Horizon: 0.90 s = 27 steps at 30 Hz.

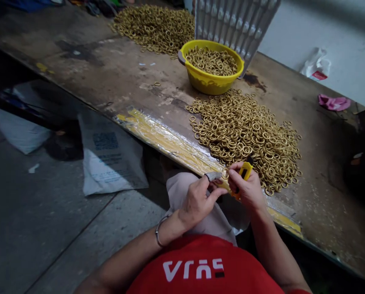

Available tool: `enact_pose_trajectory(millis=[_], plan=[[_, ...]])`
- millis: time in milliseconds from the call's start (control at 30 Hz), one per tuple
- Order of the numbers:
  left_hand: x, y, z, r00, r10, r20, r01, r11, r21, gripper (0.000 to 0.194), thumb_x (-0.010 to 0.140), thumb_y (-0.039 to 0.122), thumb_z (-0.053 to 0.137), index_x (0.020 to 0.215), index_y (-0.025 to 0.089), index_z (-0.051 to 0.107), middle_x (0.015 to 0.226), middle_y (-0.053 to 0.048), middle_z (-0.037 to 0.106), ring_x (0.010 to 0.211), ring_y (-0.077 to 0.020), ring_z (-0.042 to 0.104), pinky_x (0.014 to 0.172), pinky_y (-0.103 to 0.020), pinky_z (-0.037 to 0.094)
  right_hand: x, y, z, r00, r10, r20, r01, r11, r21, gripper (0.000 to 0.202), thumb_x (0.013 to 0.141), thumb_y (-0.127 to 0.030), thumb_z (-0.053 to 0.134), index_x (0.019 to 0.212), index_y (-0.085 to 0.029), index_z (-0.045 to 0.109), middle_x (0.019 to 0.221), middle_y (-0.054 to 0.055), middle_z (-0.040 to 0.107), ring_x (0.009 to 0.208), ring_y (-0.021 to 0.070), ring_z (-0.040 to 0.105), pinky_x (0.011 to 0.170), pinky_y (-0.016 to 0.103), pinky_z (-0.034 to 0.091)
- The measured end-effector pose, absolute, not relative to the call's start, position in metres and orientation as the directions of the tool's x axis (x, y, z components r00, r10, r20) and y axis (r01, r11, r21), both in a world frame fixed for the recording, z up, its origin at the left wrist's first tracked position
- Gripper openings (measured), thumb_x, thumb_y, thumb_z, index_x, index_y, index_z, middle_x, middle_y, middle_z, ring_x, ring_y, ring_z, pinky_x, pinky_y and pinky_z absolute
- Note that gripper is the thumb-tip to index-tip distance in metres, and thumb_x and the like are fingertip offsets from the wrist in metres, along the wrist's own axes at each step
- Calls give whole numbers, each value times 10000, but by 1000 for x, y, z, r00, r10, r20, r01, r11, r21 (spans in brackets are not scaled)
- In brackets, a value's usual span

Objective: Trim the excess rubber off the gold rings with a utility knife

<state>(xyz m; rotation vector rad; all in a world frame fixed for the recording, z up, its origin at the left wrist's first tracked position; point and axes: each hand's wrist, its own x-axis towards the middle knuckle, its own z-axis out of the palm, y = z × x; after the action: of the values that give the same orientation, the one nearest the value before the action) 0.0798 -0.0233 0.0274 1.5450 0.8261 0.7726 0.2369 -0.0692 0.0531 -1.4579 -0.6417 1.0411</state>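
Note:
My right hand [246, 185] is closed around a yellow box cutter [246, 171], and its thumb and forefinger also pinch a brass-coloured ring [225, 173]. Close beside it, my left hand [200, 198] has a grey wrap on the forefinger, which reaches toward the ring; the thumb is stretched out apart from it. Whether the left fingers touch the ring cannot be made out. Just beyond both hands lies a large pile of brass-coloured rings [246, 126] on the wooden table [319, 163].
A yellow basin [209, 83] full of rings stands behind the pile. Farther back are another ring heap [158, 28] and a ribbed clear panel [234, 24]. Shiny yellow tape [170, 141] covers the front edge. Pink cloth [334, 102] lies right; a white sack [111, 159] stands below left.

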Motion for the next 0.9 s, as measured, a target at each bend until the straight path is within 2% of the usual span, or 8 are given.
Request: enact_pose_trajectory(millis=[200, 367, 433, 500, 600, 700, 767, 900], plan=[[77, -19, 25, 428, 896, 120, 155, -204, 967, 201, 782, 323, 833, 908, 225, 711, 815, -53, 735, 758, -224, 663, 777, -324, 506, 222, -67, 51, 494, 842, -216, -99, -193, -976, 224, 795, -403, 705, 848, -203, 619, 523, -91, 459, 429, 74, 380, 429, 212, 322], [72, -14, 22, 440, 863, 248, 146, -341, 929, 98, 806, 263, 779, 781, 203, 706, 738, -48, 723, 701, -205, 650, 690, -297, 495, 214, -66, 53, 468, 866, -177, -25, -187, -982, 212, 806, -394, 702, 839, -198, 630, 553, -77, 479, 465, 81, 391, 461, 220, 331], [70, -12, 24, 434, 880, 191, 136, -274, 952, 81, 803, 237, 752, 758, 190, 705, 696, -31, 710, 651, -182, 635, 643, -275, 488, 211, -66, 55, 440, 885, -154, -15, -164, -986, 216, 837, -409, 677, 843, -198, 630, 575, -69, 492, 483, 84, 398, 482, 223, 344], [69, -10, 27, 458, 887, 54, 93, -108, 990, 71, 818, 238, 719, 784, 177, 710, 661, -11, 695, 603, -155, 624, 604, -251, 488, 209, -67, 57, 404, 907, -115, 23, -136, -991, 223, 884, -419, 630, 852, -198, 629, 615, -53, 524, 512, 93, 430, 517, 231, 373], [66, -7, 26, 524, 845, -106, -55, 158, 986, 122, 839, 268, 691, 866, 152, 721, 716, -18, 725, 602, -133, 638, 613, -234, 517, 211, -72, 55, 334, 943, 6, 231, -75, -970, 199, 943, -376, 555, 910, -200, 641, 714, -14, 606, 604, 123, 529, 602, 251, 429], [61, -7, 21, 531, 831, -168, -180, 304, 936, 173, 842, 307, 713, 878, 138, 716, 791, -38, 748, 619, -117, 642, 641, -225, 530, 213, -80, 47, 217, 964, 153, 586, -3, -810, 153, 925, -215, 508, 985, -201, 648, 839, 35, 683, 752, 170, 620, 699, 272, 455], [59, -7, 17, 524, 833, -180, -213, 333, 919, 189, 841, 321, 731, 860, 134, 709, 766, -32, 734, 614, -110, 635, 638, -216, 523, 212, -84, 41, 141, 973, 181, 759, 11, -651, 244, 860, -108, 483, 1021, -196, 643, 887, 59, 704, 800, 188, 638, 720, 277, 452], [55, -10, 15, 530, 834, -152, -214, 305, 928, 219, 855, 347, 736, 877, 132, 696, 724, -17, 699, 623, -113, 629, 645, -217, 515, 208, -85, 35, 120, 977, 175, 896, -31, -442, 306, 809, -44, 466, 1025, -180, 636, 872, 71, 701, 767, 196, 633, 677, 272, 427]])
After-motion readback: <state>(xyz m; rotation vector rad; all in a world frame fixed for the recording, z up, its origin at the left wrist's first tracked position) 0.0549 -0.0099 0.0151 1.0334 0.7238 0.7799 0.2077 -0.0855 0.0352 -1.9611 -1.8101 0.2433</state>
